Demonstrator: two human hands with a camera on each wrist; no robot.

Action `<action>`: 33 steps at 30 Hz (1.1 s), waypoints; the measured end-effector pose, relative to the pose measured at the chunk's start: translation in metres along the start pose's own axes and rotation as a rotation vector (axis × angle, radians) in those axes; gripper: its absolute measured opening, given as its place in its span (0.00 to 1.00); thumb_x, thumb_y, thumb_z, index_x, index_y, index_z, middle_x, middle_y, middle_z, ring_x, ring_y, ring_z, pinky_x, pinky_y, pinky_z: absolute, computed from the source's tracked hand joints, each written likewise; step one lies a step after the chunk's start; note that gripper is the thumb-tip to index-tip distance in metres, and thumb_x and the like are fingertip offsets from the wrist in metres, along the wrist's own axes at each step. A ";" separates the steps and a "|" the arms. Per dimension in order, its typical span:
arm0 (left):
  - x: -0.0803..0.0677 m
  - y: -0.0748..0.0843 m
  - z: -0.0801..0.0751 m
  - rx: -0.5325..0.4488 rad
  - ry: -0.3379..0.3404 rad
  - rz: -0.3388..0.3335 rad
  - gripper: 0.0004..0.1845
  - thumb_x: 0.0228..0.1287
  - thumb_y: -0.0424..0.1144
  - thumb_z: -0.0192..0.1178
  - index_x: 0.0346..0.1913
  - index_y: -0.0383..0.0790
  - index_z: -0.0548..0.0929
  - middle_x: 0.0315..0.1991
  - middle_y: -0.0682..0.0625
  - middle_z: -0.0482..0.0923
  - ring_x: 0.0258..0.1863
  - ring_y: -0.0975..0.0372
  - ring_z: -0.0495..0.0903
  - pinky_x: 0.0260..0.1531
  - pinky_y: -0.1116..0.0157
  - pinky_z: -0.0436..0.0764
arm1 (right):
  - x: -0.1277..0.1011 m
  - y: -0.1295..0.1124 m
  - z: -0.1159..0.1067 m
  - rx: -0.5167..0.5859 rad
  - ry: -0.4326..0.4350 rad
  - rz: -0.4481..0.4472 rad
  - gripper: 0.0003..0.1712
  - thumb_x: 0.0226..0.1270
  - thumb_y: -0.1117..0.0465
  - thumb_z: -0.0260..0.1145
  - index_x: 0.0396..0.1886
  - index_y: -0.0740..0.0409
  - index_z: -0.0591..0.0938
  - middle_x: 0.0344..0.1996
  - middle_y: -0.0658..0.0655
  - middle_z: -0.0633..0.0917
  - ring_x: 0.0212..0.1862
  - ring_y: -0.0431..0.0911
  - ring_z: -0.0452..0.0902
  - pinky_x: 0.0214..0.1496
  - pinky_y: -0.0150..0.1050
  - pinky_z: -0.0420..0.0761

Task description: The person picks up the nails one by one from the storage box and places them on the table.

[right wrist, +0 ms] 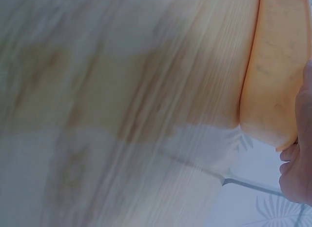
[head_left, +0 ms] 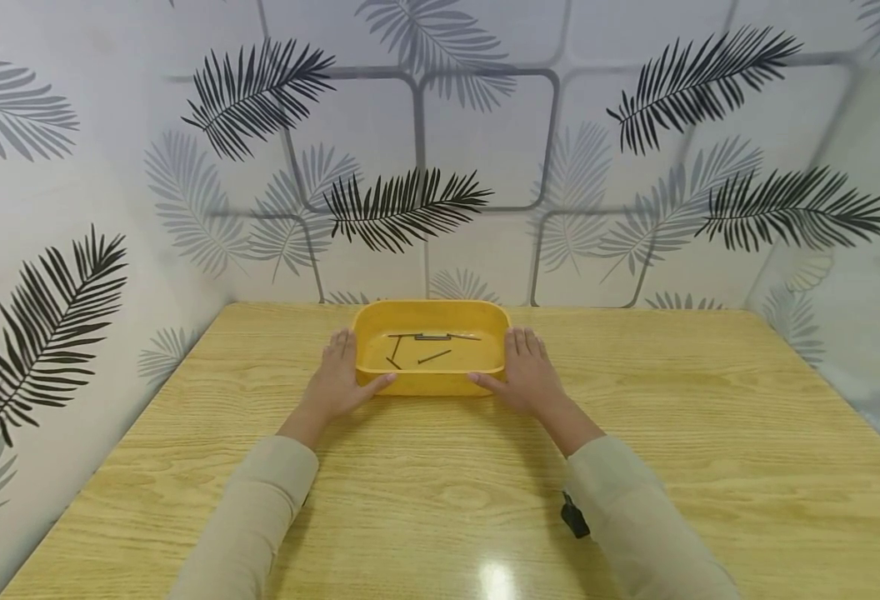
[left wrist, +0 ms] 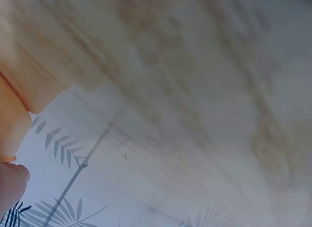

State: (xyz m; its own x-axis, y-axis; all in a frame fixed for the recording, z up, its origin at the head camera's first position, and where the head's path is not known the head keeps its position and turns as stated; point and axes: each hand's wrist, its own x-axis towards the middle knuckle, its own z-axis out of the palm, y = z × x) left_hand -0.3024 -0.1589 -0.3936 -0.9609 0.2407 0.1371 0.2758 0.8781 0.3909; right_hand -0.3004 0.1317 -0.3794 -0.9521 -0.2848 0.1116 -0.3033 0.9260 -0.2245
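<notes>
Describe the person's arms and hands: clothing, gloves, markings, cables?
Left sleeve and right sleeve: plain pale beige fabric, creased, ending short of the wrists. Left hand and right hand: bare, no gloves. No cables or printed markings visible. A small black object shows beside the right sleeve; can't tell whether it's attached.

We see a yellow, round-cornered tub (head_left: 431, 384) standing upright at the far middle, one long side toward us. On its floor we find several thin, dark nail-like pieces (head_left: 435, 357) scattered, some lined up toward the far side.
</notes>
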 end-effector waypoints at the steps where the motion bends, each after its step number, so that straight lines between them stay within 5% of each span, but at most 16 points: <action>1: 0.000 0.000 0.000 -0.001 0.000 0.001 0.54 0.61 0.64 0.49 0.71 0.25 0.38 0.73 0.32 0.33 0.73 0.44 0.35 0.72 0.51 0.41 | 0.000 0.000 0.000 0.001 0.003 -0.001 0.55 0.65 0.34 0.50 0.70 0.74 0.46 0.71 0.72 0.48 0.73 0.63 0.38 0.74 0.55 0.42; 33: 0.001 0.008 0.003 -0.006 -0.004 0.004 0.54 0.62 0.63 0.50 0.71 0.25 0.38 0.73 0.33 0.33 0.73 0.44 0.35 0.72 0.51 0.41 | -0.004 0.008 -0.002 0.016 0.018 -0.003 0.55 0.65 0.35 0.51 0.70 0.76 0.46 0.70 0.73 0.48 0.73 0.64 0.39 0.74 0.55 0.42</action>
State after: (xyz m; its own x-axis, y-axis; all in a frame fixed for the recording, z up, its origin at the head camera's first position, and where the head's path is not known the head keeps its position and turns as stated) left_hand -0.3016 -0.1502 -0.3932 -0.9599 0.2454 0.1352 0.2794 0.8746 0.3963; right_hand -0.2986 0.1408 -0.3803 -0.9505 -0.2825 0.1296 -0.3065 0.9212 -0.2398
